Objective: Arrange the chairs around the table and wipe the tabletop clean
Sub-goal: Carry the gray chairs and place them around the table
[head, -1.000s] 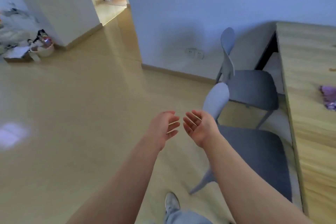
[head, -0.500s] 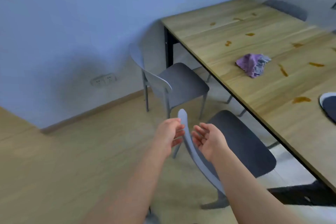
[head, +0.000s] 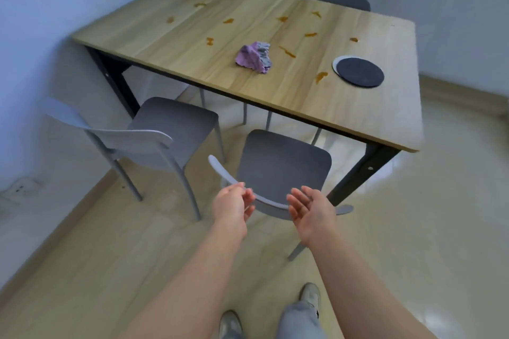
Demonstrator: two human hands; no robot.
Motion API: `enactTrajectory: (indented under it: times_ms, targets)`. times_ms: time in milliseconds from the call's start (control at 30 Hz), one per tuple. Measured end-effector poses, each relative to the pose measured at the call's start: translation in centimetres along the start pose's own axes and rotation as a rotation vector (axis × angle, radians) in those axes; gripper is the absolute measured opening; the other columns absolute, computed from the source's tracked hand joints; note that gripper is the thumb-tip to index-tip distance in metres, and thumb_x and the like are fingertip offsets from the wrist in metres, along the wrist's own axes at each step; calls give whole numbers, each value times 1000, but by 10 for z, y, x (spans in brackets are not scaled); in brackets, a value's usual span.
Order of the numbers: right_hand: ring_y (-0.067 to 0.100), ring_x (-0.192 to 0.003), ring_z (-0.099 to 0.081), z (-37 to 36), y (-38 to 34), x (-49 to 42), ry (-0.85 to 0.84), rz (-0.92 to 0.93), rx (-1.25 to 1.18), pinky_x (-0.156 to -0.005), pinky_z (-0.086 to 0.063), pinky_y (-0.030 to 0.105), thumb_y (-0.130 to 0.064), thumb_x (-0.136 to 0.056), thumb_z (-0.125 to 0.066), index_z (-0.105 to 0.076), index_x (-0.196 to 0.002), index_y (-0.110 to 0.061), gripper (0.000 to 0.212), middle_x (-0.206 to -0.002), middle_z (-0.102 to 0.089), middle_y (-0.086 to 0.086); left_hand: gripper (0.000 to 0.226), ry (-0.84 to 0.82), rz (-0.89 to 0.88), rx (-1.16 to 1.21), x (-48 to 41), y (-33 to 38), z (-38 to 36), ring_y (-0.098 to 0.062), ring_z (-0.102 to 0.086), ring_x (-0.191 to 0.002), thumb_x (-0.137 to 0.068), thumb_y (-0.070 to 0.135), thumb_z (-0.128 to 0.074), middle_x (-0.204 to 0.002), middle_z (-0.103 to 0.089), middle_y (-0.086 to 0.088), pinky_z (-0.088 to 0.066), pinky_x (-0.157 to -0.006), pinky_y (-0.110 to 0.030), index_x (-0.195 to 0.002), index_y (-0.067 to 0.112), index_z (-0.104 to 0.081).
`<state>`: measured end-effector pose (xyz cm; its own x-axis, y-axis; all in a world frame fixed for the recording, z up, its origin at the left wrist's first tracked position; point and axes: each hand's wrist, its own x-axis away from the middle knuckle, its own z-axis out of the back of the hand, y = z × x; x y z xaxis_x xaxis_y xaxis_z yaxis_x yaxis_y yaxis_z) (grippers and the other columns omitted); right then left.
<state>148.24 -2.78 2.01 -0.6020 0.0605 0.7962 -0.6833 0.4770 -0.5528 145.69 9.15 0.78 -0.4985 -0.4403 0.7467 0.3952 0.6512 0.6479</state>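
Stained table (head: 275,107) now fills the view beyond both hands; left hand (head: 232,205) and right hand (head: 312,212), open and apart, have spread along the chair (head: 283,168) backrest, ready to push it in.

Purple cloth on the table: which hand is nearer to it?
Left, narrowly. The left hand sits at the near chair's backrest, almost straight below the purple cloth; the right hand is off to its right.

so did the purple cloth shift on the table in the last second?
No. The purple cloth lies at the same spot on the table, left of the same long orange streak; only the camera turned.
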Motion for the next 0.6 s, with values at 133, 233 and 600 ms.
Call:
enactTrajectory:
  times_ms: [133,233,600]
  targets:
    - [17,-57,-54,16,22,7,95,-41,-41,-53,-42,22,-7,-91,-45,-55,-76,-6,19,-64,-60,6,19,50,-10,-52,-5,-6,10,-11,-53,-61,-89,-1,-42,-70,-56,-1,-41,-54,-24,-85,15,-52]
    - [21,-67,-57,20,27,5,128,-75,-83,-56,-47,28,-18,-93,-49,-57,-101,-5,17,-79,-61,9,12,61,-18,-109,-12,-6,11,-14,-51,-64,-90,6,-50,-74,-52,-4,-44,-56,-27,-101,6,-53]
    - [40,-112,-55,22,2,-15,52,-198,-280,-84,-49,44,-7,-97,-47,-45,-110,1,16,-122,-56,24,39,-80,219,58,-33,0,-20,-30,-58,-77,-93,14,-54,-101,-58,-15,-49,-61,-43,-130,5,-44]
